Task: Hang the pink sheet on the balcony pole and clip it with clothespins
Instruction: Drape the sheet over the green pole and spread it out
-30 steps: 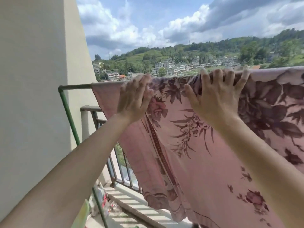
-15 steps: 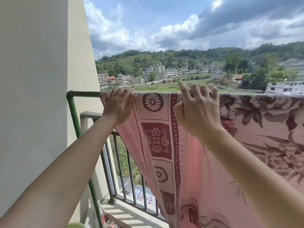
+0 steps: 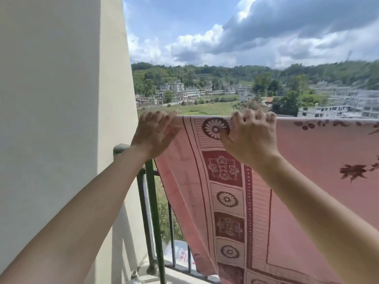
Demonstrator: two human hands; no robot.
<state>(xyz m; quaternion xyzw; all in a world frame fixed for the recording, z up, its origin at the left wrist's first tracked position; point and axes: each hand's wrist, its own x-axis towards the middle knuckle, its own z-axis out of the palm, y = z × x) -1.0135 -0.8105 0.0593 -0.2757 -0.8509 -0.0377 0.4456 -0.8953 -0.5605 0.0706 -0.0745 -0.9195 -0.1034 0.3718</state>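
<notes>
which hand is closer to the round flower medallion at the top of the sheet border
Right. The right hand has its thumb on the flower medallion; the left hand sits apart from it, at the left edge of the pink sheet.
</notes>
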